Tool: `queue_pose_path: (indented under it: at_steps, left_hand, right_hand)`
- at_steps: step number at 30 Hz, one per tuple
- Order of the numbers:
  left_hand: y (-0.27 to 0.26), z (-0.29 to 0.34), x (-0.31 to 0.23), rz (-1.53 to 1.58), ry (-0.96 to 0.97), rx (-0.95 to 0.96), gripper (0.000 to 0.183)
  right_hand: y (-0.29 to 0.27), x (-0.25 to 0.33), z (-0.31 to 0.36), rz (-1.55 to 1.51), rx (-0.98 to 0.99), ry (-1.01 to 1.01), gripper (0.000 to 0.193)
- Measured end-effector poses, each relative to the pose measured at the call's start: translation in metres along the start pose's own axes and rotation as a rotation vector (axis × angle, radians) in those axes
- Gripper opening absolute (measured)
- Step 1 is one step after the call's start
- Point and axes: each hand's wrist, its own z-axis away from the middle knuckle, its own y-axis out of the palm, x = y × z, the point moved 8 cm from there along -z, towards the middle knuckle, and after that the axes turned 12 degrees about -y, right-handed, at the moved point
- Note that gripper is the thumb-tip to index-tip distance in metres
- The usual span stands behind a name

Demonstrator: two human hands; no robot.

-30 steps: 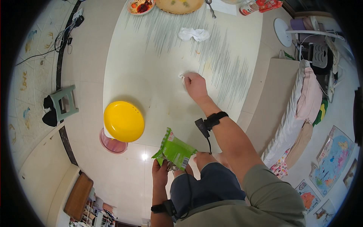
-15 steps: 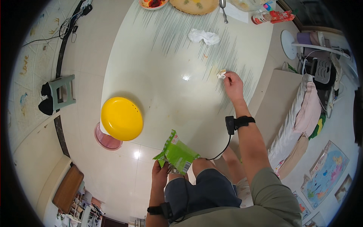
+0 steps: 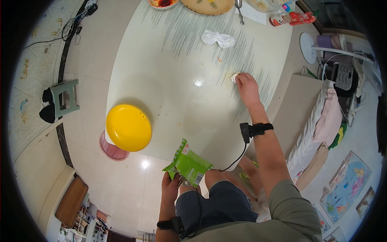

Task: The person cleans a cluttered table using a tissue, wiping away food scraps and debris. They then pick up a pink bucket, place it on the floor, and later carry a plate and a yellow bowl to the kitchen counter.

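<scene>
My right hand (image 3: 246,85) reaches out over the pale table (image 3: 169,92) and pinches a small white crumpled wad (image 3: 234,76) against the tabletop. My left hand (image 3: 171,185) is low near my lap, below the table's near edge, and holds a green snack packet (image 3: 188,163). A yellow round plate (image 3: 128,127) rests at the table's near left edge, well apart from both hands. Farther out on the table lies a crumpled white tissue (image 3: 218,38).
Dishes of food (image 3: 208,5), a spoon (image 3: 239,9) and a red-and-white bottle (image 3: 292,18) line the far side of the table. A pink basin (image 3: 111,149) and a green stool (image 3: 62,98) stand on the tiled floor at left. Bedding (image 3: 320,133) lies at right.
My right hand has slid rightward across the table with the white wad. My left hand keeps the green packet in about the same place near my lap.
</scene>
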Motion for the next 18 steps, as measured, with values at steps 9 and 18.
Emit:
queue_pose_path:
  at_steps: [9, 18]
  left_hand:
    - [0.009, -0.002, -0.007, 0.016, -0.004, -0.012, 0.018]
    - [0.005, -0.006, -0.010, 0.080, 0.002, -0.001, 0.019]
  right_hand:
    - [0.044, 0.066, -0.014, -0.014, -0.041, -0.233, 0.014]
    - [0.033, 0.020, 0.004, 0.067, 0.077, 0.021, 0.018]
